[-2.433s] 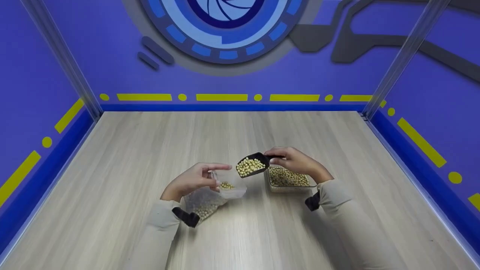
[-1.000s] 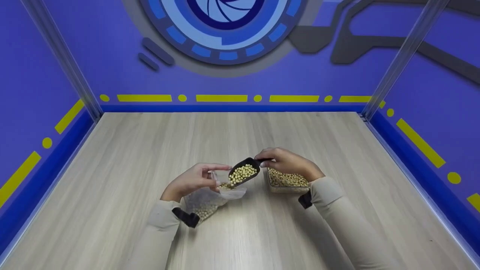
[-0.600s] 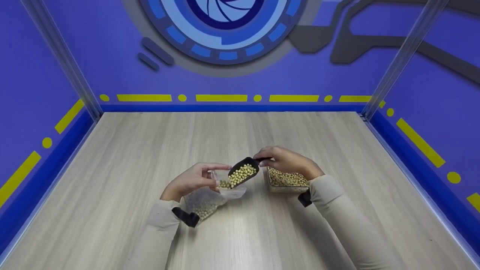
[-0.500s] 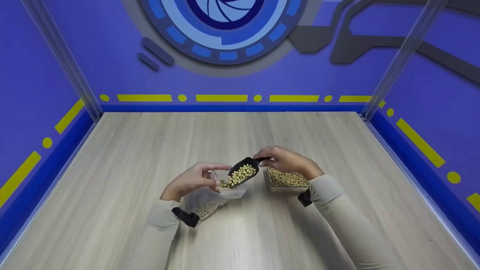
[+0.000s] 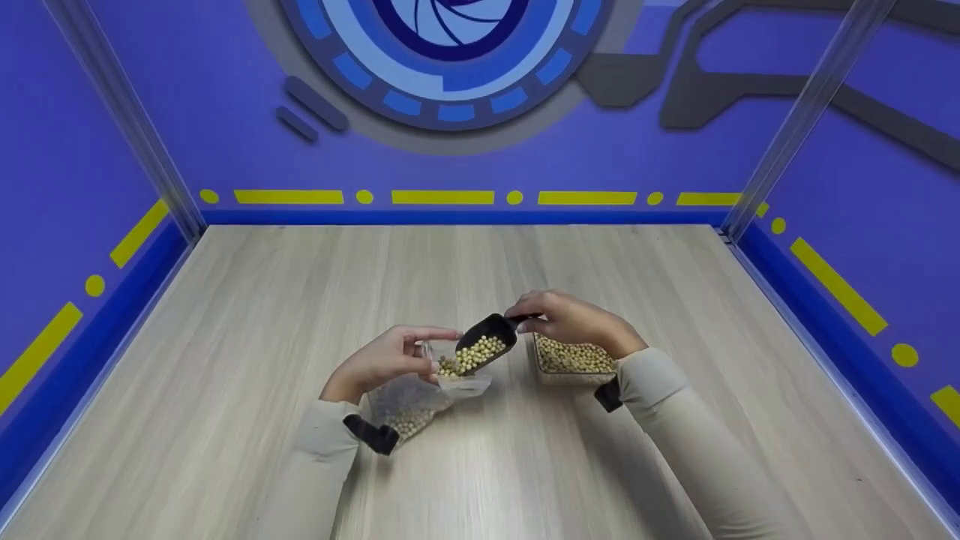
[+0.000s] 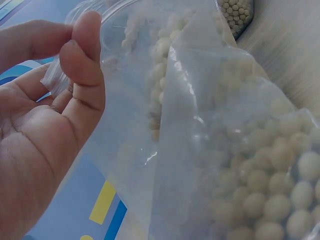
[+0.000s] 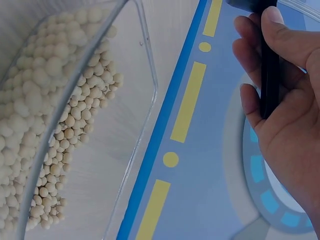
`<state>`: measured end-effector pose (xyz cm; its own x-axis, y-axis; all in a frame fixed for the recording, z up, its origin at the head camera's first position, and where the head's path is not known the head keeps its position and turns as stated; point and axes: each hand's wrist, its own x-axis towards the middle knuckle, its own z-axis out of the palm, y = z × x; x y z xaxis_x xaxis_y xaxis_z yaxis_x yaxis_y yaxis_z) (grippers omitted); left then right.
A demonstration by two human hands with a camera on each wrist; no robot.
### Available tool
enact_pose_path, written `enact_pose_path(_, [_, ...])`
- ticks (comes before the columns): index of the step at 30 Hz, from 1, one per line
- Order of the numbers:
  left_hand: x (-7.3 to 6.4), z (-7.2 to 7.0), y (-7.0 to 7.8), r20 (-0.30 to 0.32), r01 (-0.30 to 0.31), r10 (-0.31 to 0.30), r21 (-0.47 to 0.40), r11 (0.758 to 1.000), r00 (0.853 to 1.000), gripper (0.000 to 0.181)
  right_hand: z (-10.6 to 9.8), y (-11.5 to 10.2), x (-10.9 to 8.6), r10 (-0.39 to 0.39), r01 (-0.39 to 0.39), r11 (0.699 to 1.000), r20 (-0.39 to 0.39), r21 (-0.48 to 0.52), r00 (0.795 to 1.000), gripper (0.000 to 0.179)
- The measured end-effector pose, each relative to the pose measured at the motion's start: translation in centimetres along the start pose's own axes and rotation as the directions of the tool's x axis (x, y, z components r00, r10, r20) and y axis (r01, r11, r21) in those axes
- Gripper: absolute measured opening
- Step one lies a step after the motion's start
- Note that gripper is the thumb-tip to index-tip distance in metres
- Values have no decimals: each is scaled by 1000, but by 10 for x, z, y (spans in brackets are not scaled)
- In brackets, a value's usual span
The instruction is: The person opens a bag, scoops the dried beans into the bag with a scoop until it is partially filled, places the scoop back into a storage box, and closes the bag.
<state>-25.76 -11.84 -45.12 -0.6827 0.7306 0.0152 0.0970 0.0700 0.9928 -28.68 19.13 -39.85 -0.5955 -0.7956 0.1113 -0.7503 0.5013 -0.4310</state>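
Note:
My left hand pinches the edge of a clear zip bag near its mouth. Pale yellow soybeans lie in the bottom of the bag, and more show at its opening. In the left wrist view the bag hangs from thumb and fingers. My right hand grips the handle of a black scoop, which tilts down to the left into the bag's mouth. Soybeans are gathered toward the scoop's lower lip. In the right wrist view the fingers curl round the black handle.
A clear rectangular container of soybeans stands on the wooden table, under my right hand and wrist. Blue printed panels close off the back and both sides.
The scoop has moved left from beside the bag and tipped into its mouth. The beans in it have slid down and grown fewer. My left hand has stayed in place.

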Motion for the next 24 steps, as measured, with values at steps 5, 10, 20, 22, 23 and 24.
enact_pose_path(5, [-1, 0, 1, -6, 9, -9, 4, 1000, 1000, 57, -1, -1, 0, 5, -5, 1000, 2, -12, 1000, 26])
enact_pose_path(10, [-2, 0, 1, -13, 13, -12, 28, 1000, 1000, 56, -2, -2, 0, 8, -8, 1000, -1, -26, 1000, 26])
enact_pose_path(20, [-1, -1, -1, -17, 2, -2, 7, 1000, 1000, 56, -5, -5, -1, 37, -37, 999, -17, -4, 999, 27])
enact_pose_path(22, [-1, -1, -1, -16, -3, 3, 13, 1000, 1000, 56, -5, -5, -2, 42, -41, 999, -19, 3, 999, 27])
enact_pose_path(23, [-1, -1, -1, -16, -4, 4, 14, 1000, 1000, 56, -6, -4, -2, 44, -44, 999, -21, 6, 999, 27])
enact_pose_path(24, [-1, -1, -1, -19, -3, 3, 16, 1000, 1000, 57, -6, -4, -2, 49, -49, 999, -21, 11, 999, 27])
